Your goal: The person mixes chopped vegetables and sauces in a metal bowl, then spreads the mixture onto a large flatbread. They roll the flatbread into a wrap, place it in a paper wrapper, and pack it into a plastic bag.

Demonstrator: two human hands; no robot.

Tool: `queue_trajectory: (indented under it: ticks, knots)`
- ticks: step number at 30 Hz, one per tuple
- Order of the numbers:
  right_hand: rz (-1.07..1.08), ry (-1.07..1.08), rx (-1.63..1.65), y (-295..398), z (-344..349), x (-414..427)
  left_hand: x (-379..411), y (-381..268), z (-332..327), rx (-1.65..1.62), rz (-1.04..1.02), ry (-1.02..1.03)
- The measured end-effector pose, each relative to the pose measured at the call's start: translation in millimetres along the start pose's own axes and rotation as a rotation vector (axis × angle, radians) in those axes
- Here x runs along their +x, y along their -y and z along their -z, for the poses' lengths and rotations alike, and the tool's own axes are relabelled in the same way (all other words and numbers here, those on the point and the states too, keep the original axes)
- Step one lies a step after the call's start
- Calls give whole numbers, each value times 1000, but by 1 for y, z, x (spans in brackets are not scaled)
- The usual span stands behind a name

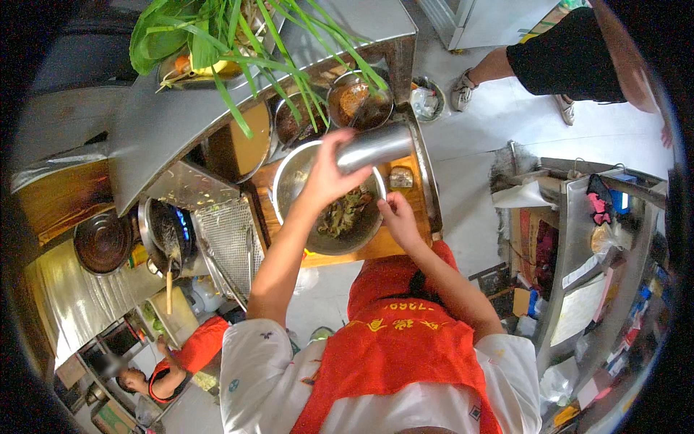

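Observation:
My left hand (333, 173) grips a metal cylindrical container (375, 146), tilted on its side over a large metal mixing bowl (347, 250). Dark leafy, chopped food (342, 214) lies in the bowl. With thumb and fingers, my right hand (398, 214) holds the bowl's right rim. The bowl stands on a wooden board (355, 255). Beyond the right hand, a small block-like object (401, 177) sits on the same board. Whether anything comes out of the container cannot be seen.
Bowls of reddish seasoning (355, 97) and a pot of tan liquid (252, 138) stand behind. Long green leaves overhang the steel shelf (179, 125). A wok (160, 230) sits over a flame at left, beside a wire-mesh tray (225, 233). One person stands upper right, another works lower left.

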State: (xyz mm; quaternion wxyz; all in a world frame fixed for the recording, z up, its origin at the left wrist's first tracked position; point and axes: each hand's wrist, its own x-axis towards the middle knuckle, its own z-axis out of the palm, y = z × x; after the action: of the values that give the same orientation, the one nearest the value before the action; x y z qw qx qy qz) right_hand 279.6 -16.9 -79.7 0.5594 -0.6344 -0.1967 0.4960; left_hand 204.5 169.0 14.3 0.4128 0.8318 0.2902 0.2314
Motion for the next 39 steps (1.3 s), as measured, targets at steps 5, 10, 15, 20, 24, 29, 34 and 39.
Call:
queue_trajectory:
  ticks: [5,10,15,20,24,29,34,39]
  knots:
    - [186,-6,8,-15,1,3,-66,-7,46,-104,335,-187]
    - [-105,40,141,0,5,0,-80,-22,34,-1059,250,-517]
    - [-123,21,82,1,4,-2,-82,-2,29,-1120,178,-608]
    - [-123,-15,83,2,1,-2,-82,2,55,-873,274,-627]
    - [-121,-9,12,2,2,-2,-88,7,59,-713,221,-577]
    - [-110,-27,26,2,1,-3,-73,-15,72,-665,133,-531]
    - [-99,-14,36,-5,1,-1,-64,-13,76,-661,85,-474]
    - [-126,9,34,6,0,-3,-65,-17,69,-774,54,-610]
